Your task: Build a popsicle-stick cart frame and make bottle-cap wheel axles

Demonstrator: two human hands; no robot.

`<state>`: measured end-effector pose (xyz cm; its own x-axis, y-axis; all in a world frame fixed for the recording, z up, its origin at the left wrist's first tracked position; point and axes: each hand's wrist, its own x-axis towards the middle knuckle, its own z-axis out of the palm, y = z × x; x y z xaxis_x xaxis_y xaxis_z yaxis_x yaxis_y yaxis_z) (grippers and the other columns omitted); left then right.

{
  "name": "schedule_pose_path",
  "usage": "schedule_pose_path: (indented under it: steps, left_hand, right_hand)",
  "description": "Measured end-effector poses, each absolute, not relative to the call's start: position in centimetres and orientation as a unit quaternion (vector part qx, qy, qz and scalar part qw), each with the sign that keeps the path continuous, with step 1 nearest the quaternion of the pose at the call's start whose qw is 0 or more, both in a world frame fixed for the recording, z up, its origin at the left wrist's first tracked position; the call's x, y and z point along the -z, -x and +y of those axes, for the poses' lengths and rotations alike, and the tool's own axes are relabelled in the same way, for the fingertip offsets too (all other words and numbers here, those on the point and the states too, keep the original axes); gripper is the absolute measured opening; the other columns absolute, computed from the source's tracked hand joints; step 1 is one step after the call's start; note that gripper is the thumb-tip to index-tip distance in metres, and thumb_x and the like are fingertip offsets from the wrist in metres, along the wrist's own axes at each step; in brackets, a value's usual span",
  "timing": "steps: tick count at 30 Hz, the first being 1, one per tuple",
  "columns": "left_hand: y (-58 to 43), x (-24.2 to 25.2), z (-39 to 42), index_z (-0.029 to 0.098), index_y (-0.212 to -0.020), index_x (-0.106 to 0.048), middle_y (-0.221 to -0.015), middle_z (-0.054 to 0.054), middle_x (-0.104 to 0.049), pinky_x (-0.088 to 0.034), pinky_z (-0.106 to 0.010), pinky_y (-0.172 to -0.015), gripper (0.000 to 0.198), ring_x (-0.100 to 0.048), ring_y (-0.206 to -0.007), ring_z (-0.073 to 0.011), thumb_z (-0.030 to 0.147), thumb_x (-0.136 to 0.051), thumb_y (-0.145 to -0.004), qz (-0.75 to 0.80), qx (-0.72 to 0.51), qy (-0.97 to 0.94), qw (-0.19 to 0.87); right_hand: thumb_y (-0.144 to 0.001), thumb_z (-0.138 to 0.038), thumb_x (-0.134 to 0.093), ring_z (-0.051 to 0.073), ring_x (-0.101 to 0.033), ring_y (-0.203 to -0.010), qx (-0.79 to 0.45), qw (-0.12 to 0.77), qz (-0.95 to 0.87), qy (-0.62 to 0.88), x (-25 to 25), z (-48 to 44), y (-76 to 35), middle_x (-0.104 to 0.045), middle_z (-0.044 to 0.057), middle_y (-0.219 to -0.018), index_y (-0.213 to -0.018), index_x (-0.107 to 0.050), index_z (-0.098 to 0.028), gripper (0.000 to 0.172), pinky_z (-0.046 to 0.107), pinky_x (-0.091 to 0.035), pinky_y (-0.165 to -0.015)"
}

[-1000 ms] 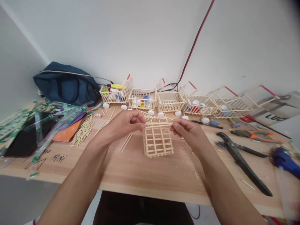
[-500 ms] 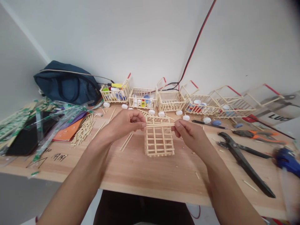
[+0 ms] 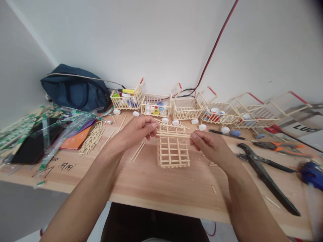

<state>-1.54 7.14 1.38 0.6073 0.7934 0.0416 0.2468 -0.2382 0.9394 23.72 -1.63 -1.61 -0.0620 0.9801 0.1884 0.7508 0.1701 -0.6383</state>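
Through the head camera I see both forearms reaching in from the lower corners and converging over the wooden tabletop (image 3: 161,190), wrists raised above it. The left hand (image 3: 142,129) has thumb and fingers curled close together beside the near ends of two thin wooden sticks (image 3: 174,134); I can't tell whether it has hold of them. The right hand (image 3: 208,143) is closed, pinching their other ends between thumb and fingertips, so they run crosswise over the far part of the stick lattice basket (image 3: 178,149) (from my angle I can't say whether they touch it). That basket sits on the table between my forearms, grid side up. For writing, I read "147/147" in dark handwriting (image 3: 66,166) at the left of the tabletop, and large letters "LUC" on a pale printed item (image 3: 306,127) at far right, the rest unclear.
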Motion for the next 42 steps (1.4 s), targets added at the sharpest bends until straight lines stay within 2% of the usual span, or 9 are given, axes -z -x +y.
schedule_pose_path:
  steps: [7,13,22,27,31,37,42]
  left_hand:
    - [1.5,-1.4,7.1,0.013,-0.088,-0.063,-0.071,-0.001,-0.063,-0.046,-0.021,-0.058,0.016,-0.057,-0.064,-0.0101,0.028,-0.061,-0.082,0.354,-0.261,-0.741,0.507]
    - [1.5,-1.2,7.2,0.013,-0.084,-0.064,-0.071,-0.001,-0.064,-0.045,-0.021,-0.057,0.015,-0.057,-0.062,-0.0094,0.025,-0.067,-0.076,0.363,-0.254,-0.739,0.507]
    - [1.5,-1.0,7.4,0.014,-0.081,-0.063,-0.069,0.000,-0.062,-0.044,-0.020,-0.057,0.013,-0.055,-0.061,-0.0083,0.026,-0.066,-0.077,0.357,-0.261,-0.742,0.504]
    - [1.6,-1.0,7.4,0.013,-0.085,-0.063,-0.072,-0.002,-0.065,-0.045,-0.020,-0.058,0.015,-0.061,-0.067,-0.0112,0.026,-0.065,-0.078,0.367,-0.250,-0.734,0.514]
    - [1.6,-1.2,7.3,0.013,-0.085,-0.063,-0.071,-0.001,-0.065,-0.045,-0.019,-0.058,0.013,-0.061,-0.066,-0.0105,0.023,-0.065,-0.077,0.367,-0.246,-0.732,0.519]
    - [1.9,-1.4,7.2,0.013,-0.082,-0.062,-0.068,0.001,-0.061,-0.043,-0.017,-0.055,0.009,-0.055,-0.061,-0.0073,0.020,-0.065,-0.077,0.346,-0.225,-0.743,0.527]
    - [2.3,-1.5,7.3,0.014,-0.081,-0.060,-0.067,0.003,-0.058,-0.043,-0.017,-0.056,0.010,-0.052,-0.059,-0.0063,0.021,-0.065,-0.078,0.296,-0.163,-0.751,0.567]
  right_hand:
    - [-0.097,-0.045,-0.038,0.012,-0.039,-0.049,-0.205,0.302,-0.701,0.612,1.4,-1.7,-23.5,-0.046,-0.003,-0.054,-0.067,-0.054,-0.021,0.042,0.026,-0.029,-0.050]
    - [-0.096,-0.044,-0.040,0.011,-0.040,-0.049,-0.205,0.312,-0.702,0.607,1.3,-1.7,-23.3,-0.046,-0.003,-0.053,-0.065,-0.054,-0.021,0.042,0.026,-0.030,-0.050]
    - [-0.097,-0.046,-0.037,0.012,-0.041,-0.050,-0.237,0.332,-0.675,0.615,1.6,-1.5,-23.0,-0.046,-0.003,-0.053,-0.067,-0.054,-0.021,0.042,0.025,-0.032,-0.050]
    - [-0.097,-0.045,-0.037,0.012,-0.040,-0.050,-0.243,0.337,-0.672,0.613,1.9,-1.3,-23.0,-0.045,-0.003,-0.053,-0.067,-0.053,-0.021,0.042,0.025,-0.032,-0.051]
    - [-0.097,-0.045,-0.037,0.012,-0.041,-0.050,-0.248,0.345,-0.667,0.612,1.9,-1.2,-23.0,-0.045,-0.003,-0.053,-0.068,-0.054,-0.021,0.041,0.025,-0.031,-0.051]
    - [-0.096,-0.048,-0.039,0.011,-0.043,-0.051,-0.292,0.306,-0.684,0.594,0.9,-1.6,-23.5,-0.047,-0.003,-0.055,-0.065,-0.052,-0.020,0.044,0.025,-0.033,-0.052]
    - [-0.098,-0.047,-0.038,0.011,-0.046,-0.057,-0.384,0.223,-0.725,0.527,0.1,-2.3,-24.9,-0.050,-0.002,-0.061,-0.069,-0.055,-0.018,0.045,0.024,-0.036,-0.055]
